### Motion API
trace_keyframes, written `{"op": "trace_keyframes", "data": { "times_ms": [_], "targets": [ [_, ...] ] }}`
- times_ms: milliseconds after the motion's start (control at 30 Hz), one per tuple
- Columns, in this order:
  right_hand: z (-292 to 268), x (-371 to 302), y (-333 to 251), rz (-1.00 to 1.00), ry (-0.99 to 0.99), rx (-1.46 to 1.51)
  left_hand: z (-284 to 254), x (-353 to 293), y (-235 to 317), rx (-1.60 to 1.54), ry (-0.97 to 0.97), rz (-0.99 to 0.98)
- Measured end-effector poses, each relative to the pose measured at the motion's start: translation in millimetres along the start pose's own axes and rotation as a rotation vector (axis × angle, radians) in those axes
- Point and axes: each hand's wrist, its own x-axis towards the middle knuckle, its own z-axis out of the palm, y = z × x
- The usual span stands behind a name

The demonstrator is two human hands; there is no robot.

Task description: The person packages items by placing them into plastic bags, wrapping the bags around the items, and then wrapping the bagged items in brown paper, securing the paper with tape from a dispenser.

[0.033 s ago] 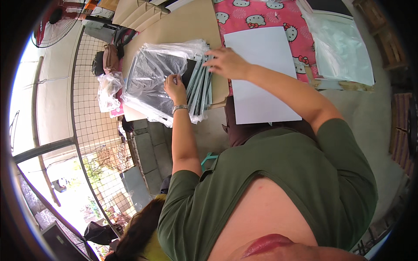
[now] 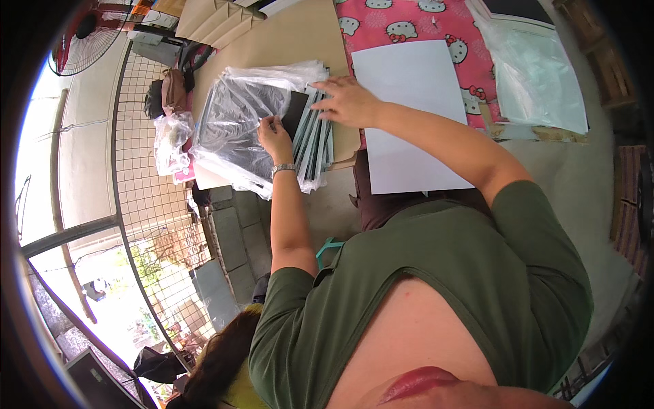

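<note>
A stack of clear plastic sleeves with dark sheets [image 2: 235,116] lies on brown board, its right-hand edges fanned out in layers [image 2: 315,140]. With fingers bent together, my left hand [image 2: 274,140] pinches the edge of the top plastic sleeve. Beside that hand, part of a black sheet [image 2: 294,112] shows uncovered. My right hand [image 2: 349,102] is open, fingers spread, with its fingertips over the fanned edges; whether they touch is unclear. Under my right forearm lies a large white sheet [image 2: 409,150], reaching past the table's near edge over my lap.
Brown board [image 2: 286,41] covers the left of the table, with folded brown card pieces [image 2: 214,24] at the back. A pink patterned cloth [image 2: 409,24] lies to the right. More clear plastic [image 2: 538,82] sits at the far right. A fan [image 2: 88,27] and wire mesh [image 2: 146,157] are at left.
My right hand has shifted slightly left and down over the fanned edges. A little more of the black sheet shows beside my left hand, which has barely moved.
</note>
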Motion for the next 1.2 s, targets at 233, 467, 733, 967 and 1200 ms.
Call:
{"op": "trace_keyframes", "data": {
  "times_ms": [233, 467, 733, 967, 1200],
  "targets": [
    [59, 66, -32, 0.249, -0.195, -0.198, 7, -9, 0, -0.368, 0.096, -0.11],
    [40, 25, -4, 0.186, -0.139, -0.31, 4, -13, 15, 0.211, -0.056, 0.078],
    [-114, -152, 130, 0.782, 0.286, -0.569, 9, -17, 15, 0.201, -0.155, 0.383],
    [-210, -319, 232, 1.321, 0.256, -0.505, 20, 4, 94, 0.065, -0.168, 0.633],
    [-235, -241, 99, 0.984, -0.495, 0.556, -5, -38, 169, -0.197, -0.202, 0.721]
  ]
}}
